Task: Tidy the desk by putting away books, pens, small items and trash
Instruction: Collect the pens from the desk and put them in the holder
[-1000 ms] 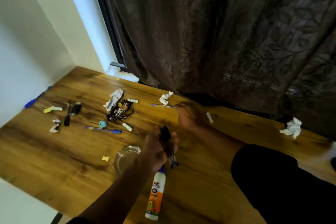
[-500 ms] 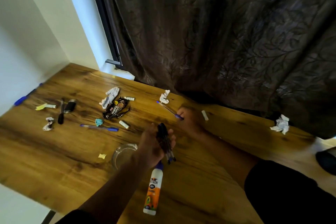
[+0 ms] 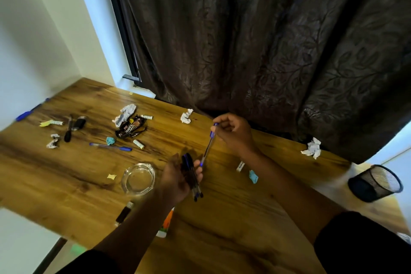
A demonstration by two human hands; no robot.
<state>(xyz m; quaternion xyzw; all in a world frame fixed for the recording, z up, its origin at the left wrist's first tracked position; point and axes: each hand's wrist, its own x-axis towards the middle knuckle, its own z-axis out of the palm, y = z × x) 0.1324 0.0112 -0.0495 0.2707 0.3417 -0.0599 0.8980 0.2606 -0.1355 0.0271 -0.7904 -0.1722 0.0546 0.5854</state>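
the blue pen (image 3: 208, 143) hangs tilted over the middle of the worktop (image 3: 222, 229), pinched at its capped far end by the right hand (image 3: 233, 134), fingers curled round it; its near tip meets the left hand (image 3: 178, 181). that hand grips a bundle of pens (image 3: 191, 177), fingers wrapped about the barrels. a pen is light, stiff and smooth, so it will likely slide; best held mid-barrel or squeezed in with the bundle.

outward: a glass ashtray (image 3: 138, 179) sits just left of the left hand, a glue bottle (image 3: 165, 227) partly hidden under the forearm. another blue pen (image 3: 110, 146) lies farther left, near a snack wrapper (image 3: 130, 129), crumpled papers and small batteries. a mesh bin (image 3: 375, 182) stands at the far right, off the worktop's end. a battery (image 3: 240, 166) and blue scrap (image 3: 253, 176) lie under the right forearm, not blocking.
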